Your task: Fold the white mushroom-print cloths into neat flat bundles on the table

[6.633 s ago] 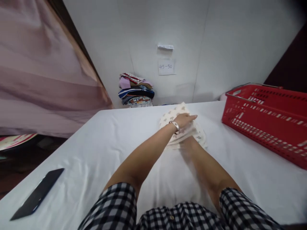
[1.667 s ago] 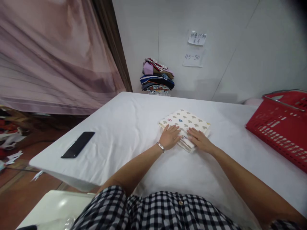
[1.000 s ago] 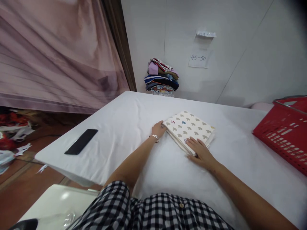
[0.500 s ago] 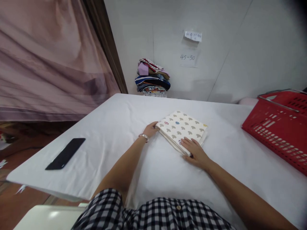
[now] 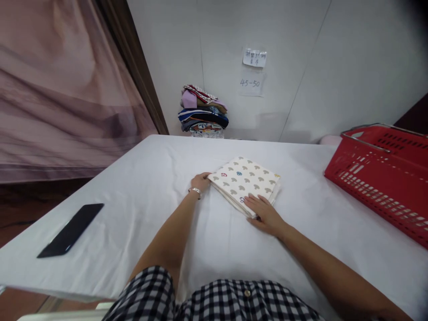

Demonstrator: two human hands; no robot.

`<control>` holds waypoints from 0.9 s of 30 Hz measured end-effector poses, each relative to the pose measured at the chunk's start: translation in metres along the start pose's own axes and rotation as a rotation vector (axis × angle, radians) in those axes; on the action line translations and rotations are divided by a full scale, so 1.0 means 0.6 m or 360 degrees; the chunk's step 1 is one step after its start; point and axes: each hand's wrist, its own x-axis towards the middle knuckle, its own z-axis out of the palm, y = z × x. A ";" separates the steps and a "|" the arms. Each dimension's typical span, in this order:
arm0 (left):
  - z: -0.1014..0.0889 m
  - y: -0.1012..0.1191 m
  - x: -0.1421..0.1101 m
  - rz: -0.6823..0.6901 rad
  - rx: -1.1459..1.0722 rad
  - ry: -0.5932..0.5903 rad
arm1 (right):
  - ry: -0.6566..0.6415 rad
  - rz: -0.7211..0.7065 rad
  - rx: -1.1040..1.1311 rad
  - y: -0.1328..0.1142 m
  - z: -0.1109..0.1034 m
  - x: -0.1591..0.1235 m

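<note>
1. On the white tabletop, between the person's arms and the wall: a folded cloth, lying flat, patterned side up.
2. Left grip: curled nearly closed at the cloth's left corner; the layers held cannot be counted.
3. Right grip: part-open at the near corner, fingers on top, thumb at the edge; its hold underneath cannot be judged.
4. Sound handling, it seems: gather every layer at both corners, draw the edge lightly taut, and press evenly against slipping.
</note>
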 end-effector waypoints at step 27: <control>0.101 0.169 -0.156 0.1331 0.0628 -0.0452 | 0.0460 0.1379 0.0397 0.163 -0.113 0.052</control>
